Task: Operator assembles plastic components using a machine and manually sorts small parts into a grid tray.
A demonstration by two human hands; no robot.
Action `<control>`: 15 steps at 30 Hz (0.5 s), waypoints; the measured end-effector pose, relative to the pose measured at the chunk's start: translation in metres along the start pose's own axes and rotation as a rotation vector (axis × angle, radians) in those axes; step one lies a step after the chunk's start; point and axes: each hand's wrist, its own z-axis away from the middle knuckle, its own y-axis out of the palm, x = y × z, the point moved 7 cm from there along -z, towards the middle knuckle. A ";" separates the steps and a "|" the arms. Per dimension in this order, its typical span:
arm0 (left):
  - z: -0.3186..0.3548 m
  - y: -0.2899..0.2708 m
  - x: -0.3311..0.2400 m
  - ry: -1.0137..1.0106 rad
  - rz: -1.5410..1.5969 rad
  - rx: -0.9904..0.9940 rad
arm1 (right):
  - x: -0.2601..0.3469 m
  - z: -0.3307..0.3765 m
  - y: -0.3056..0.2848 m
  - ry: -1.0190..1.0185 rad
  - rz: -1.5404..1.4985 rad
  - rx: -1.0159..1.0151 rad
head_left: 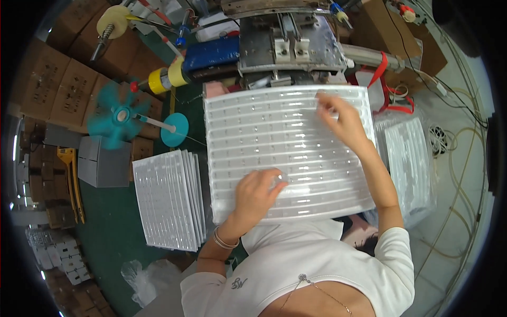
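In front of me lies a large white ribbed plastic tray [296, 158], with rows of small clear pieces set along its channels. My left hand [255, 196] rests over its lower left part, fingers curled and thumb and forefinger close together. Something small and clear seems to be at those fingertips, too small to name. Over the upper right part of the tray is my right hand [342, 122], bent at the fingers. Its fingertips are smeared by motion, so I cannot see whether they hold anything.
Past the tray's far edge stands a metal machine [290, 45] with a blue cylinder [211, 54]. To the left are a stack of similar trays [163, 201], a teal fan [121, 114] and cardboard boxes [45, 79]. Plastic-wrapped trays [409, 164] lie at right, near hoses.
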 end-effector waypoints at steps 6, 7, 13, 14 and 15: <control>0.038 0.063 -0.003 0.212 -0.313 0.364 | 0.029 0.128 0.065 -0.365 0.251 0.600; 0.038 0.065 0.001 0.166 -0.366 0.412 | 0.025 0.140 0.071 -0.432 0.380 0.617; 0.023 0.042 -0.017 0.015 0.050 0.249 | 0.042 0.111 0.039 -0.304 0.044 0.554; 0.019 0.047 -0.021 0.018 0.044 0.244 | 0.038 0.098 0.036 -0.312 0.045 0.550; 0.015 0.055 -0.027 0.056 0.109 0.214 | 0.028 0.076 0.024 -0.214 0.046 0.386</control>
